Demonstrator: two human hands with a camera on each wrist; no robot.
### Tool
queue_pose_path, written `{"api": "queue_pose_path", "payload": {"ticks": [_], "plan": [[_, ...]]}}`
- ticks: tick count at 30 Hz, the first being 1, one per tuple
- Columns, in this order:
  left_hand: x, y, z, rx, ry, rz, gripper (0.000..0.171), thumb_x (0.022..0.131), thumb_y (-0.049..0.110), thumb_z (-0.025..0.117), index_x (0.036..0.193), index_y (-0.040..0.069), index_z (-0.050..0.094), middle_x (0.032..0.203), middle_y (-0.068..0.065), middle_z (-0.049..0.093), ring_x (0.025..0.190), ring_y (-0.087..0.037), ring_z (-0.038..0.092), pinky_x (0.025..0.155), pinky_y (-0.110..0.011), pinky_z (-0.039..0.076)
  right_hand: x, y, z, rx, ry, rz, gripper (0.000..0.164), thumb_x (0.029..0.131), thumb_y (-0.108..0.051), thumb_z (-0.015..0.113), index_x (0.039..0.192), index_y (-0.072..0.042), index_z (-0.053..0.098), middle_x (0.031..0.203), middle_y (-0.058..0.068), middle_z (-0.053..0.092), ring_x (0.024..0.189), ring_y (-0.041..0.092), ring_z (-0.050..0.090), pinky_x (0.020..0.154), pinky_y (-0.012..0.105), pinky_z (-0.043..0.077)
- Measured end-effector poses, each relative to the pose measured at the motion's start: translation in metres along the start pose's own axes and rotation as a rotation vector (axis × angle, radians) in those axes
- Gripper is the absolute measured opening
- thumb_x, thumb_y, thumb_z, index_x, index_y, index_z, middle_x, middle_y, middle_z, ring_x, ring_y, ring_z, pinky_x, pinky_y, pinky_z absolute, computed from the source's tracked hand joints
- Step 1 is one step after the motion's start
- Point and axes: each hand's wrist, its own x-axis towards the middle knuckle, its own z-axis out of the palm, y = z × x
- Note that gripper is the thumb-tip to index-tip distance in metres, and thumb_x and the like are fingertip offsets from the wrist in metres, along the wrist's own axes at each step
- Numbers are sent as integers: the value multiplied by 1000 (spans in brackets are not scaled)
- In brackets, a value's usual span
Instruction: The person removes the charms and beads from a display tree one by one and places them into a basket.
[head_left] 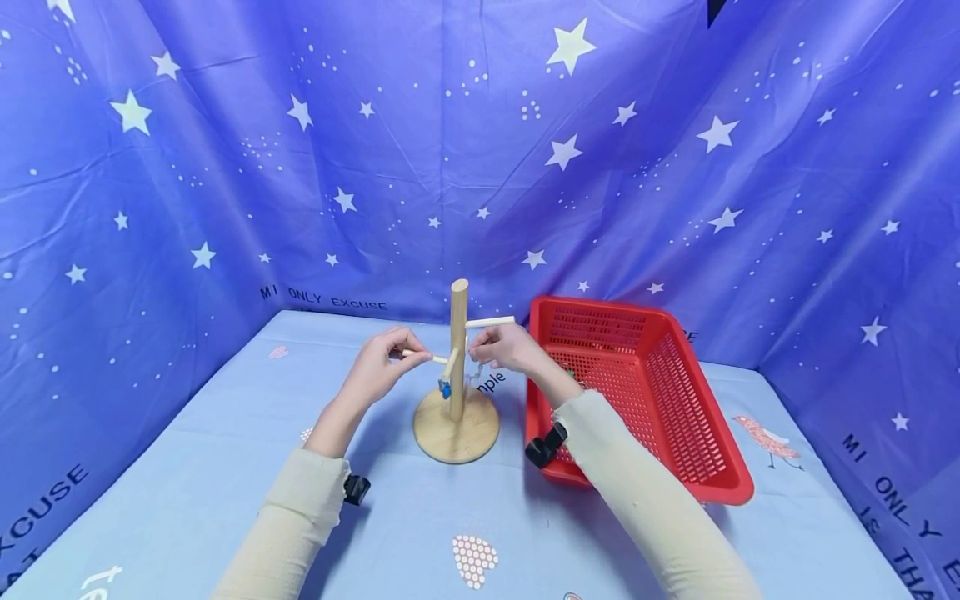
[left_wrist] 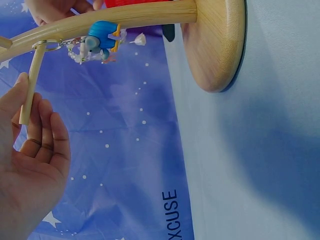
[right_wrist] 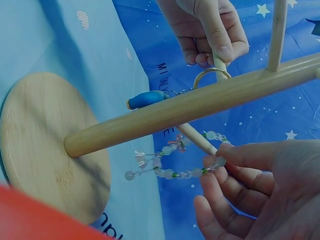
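A wooden stand point(head_left: 458, 317) with a round base point(head_left: 456, 442) and several side pegs stands upright in the head view. My left hand point(head_left: 382, 364) pinches the outer part of one peg point(left_wrist: 33, 87) between thumb and fingers. On that peg, close to the post, hangs a keychain by its ring, with a blue figure point(left_wrist: 103, 36). Across the post, my right hand point(right_wrist: 260, 185) pinches a bracelet of pale and green beads point(right_wrist: 184, 174). The bracelet is around or beside another peg point(right_wrist: 197, 138); I cannot tell which. Its charms dangle below.
Right of the stand sits a red plastic basket point(head_left: 742, 483), its left rim under my right forearm. A small green item point(head_left: 570, 374) shows inside it. Light blue cloth point(head_left: 390, 533) covers the table, and a starry blue curtain point(head_left: 420, 125) rises behind.
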Motion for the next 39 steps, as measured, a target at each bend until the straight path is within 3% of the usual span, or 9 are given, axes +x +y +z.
{"api": "queue_pose_path", "payload": {"ticks": [2, 9, 14, 20, 26, 33, 39], "plan": [[0, 0, 0, 1, -2, -1, 9, 91, 14, 73, 87, 6, 69, 92, -11, 70, 79, -14, 58, 71, -19, 51, 0, 0, -1, 0, 22, -5, 12, 94, -13, 67, 99, -2, 71, 95, 11, 73, 87, 20, 68, 73, 27, 57], [-1, 1, 0, 7, -3, -3, 9, 91, 14, 72, 87, 7, 69, 92, -10, 70, 78, -13, 58, 70, -20, 50, 4, 0, -3, 45, 93, -23, 15, 94, -12, 68, 102, -1, 73, 98, 15, 74, 90, 21, 69, 85, 39, 60], [0, 1, -1, 15, -2, -5, 9, 92, 15, 72, 87, 8, 68, 92, -8, 70, 79, -14, 59, 71, -21, 51, 8, 0, -4, 98, 153, 2, 14, 93, -12, 70, 102, -1, 71, 100, 16, 74, 88, 21, 69, 78, 32, 60], [0, 0, 0, 19, -1, 8, 9, 91, 14, 72, 86, 8, 68, 92, -9, 70, 79, -13, 59, 71, -21, 52, 11, 2, -6, 155, 189, 43, 18, 93, -13, 70, 107, -2, 69, 106, 18, 74, 92, 22, 71, 82, 33, 61], [0, 0, 0, 4, -3, 9, 9, 91, 14, 72, 87, 7, 68, 92, -10, 70, 79, -14, 58, 72, -20, 51, 13, 4, -11, 127, 239, 43, 22, 91, -11, 71, 110, 0, 69, 108, 21, 73, 94, 24, 72, 79, 31, 61], [-1, 2, 0, -4, -8, -4, 10, 91, 14, 72, 87, 6, 68, 93, -12, 70, 79, -13, 58, 72, -20, 50, 12, 6, -21, 148, 264, 56, 24, 91, -6, 70, 113, 1, 70, 113, 22, 72, 91, 20, 70, 92, 43, 58], [-1, 5, -1, 5, -10, -14, 10, 91, 14, 73, 87, 6, 69, 93, -11, 69, 79, -14, 57, 72, -20, 50, 8, 8, -31, 151, 283, 46, 22, 95, -6, 65, 114, 2, 70, 117, 23, 70, 92, 21, 70, 89, 40, 59]]}}
